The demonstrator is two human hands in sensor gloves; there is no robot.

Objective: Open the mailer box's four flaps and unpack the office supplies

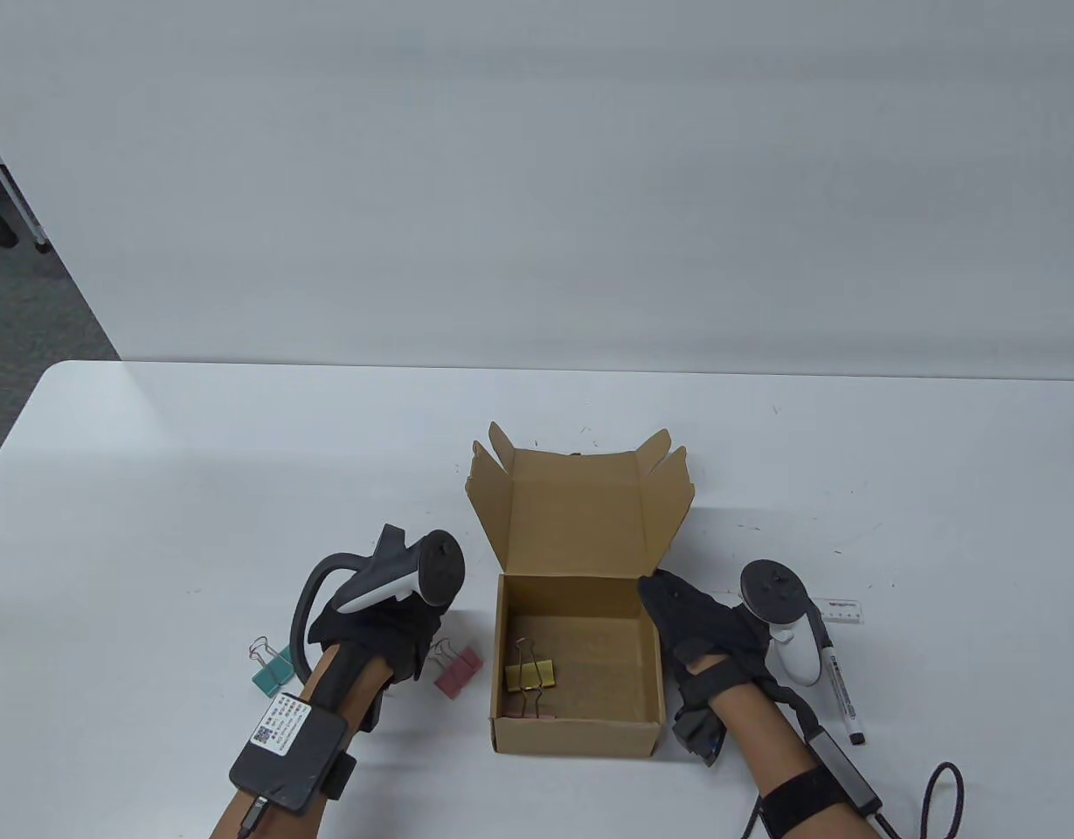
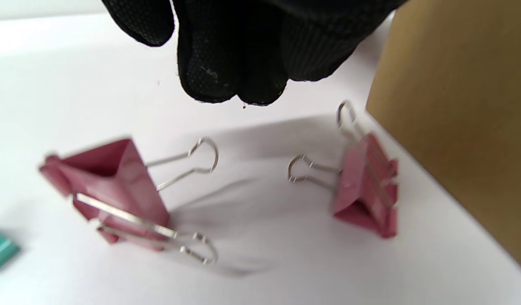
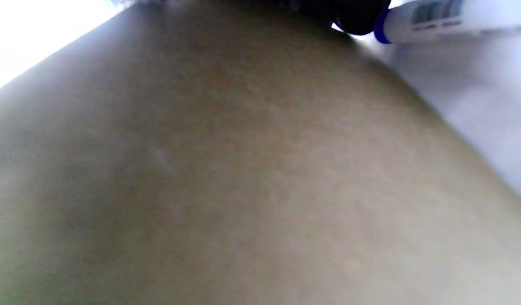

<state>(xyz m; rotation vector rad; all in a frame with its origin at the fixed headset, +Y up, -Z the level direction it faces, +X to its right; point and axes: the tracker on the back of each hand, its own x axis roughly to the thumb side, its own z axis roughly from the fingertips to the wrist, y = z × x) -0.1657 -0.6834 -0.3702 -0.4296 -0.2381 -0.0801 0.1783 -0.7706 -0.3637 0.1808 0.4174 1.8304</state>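
Observation:
The brown mailer box (image 1: 580,725) stands open mid-table, its lid (image 1: 580,516) and flaps raised at the back. A yellow binder clip (image 1: 530,675) lies inside, with something pink (image 1: 537,716) by the front wall. My left hand (image 1: 388,616) hovers left of the box, its fingers (image 2: 226,63) hanging empty above two pink binder clips (image 2: 116,186) (image 2: 366,186) on the table; the table view shows one (image 1: 458,671). My right hand (image 1: 689,625) holds the box's right wall, which fills the right wrist view (image 3: 226,169).
A teal binder clip (image 1: 270,671) lies left of my left hand. A white marker (image 1: 838,686) with a blue cap and a clear ruler (image 1: 841,609) lie right of my right hand. The marker (image 3: 446,19) also shows in the right wrist view.

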